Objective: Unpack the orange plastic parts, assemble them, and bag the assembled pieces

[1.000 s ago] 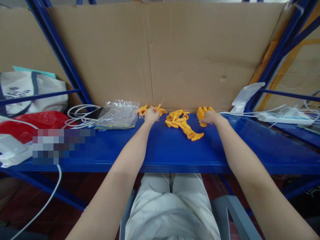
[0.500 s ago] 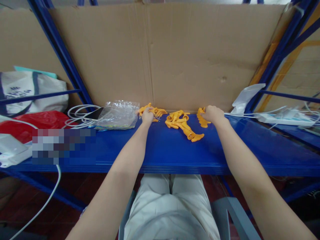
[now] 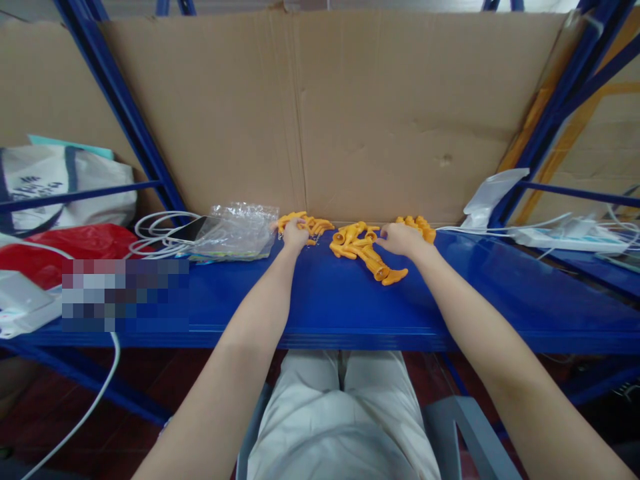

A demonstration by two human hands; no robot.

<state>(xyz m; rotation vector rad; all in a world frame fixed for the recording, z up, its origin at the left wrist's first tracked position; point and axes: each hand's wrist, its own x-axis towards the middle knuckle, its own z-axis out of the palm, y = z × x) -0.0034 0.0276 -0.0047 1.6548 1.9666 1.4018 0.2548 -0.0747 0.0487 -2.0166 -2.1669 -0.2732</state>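
Fingers of the left hand (image 3: 295,236) curl down on the left heap (image 3: 306,222) of orange plastic pieces, seemingly gripping it. Those of the right hand (image 3: 400,239) touch the middle heap (image 3: 361,248), grip unclear, the right heap (image 3: 424,228) just behind. Three heaps line the shelf's (image 3: 320,300) back edge, with one clear bag (image 3: 235,230) leftward.

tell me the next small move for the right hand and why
Probably curl the fingers of the right hand around a piece of the middle orange pile: that hand lies right beside it, while the left hand rests on the left orange pile.
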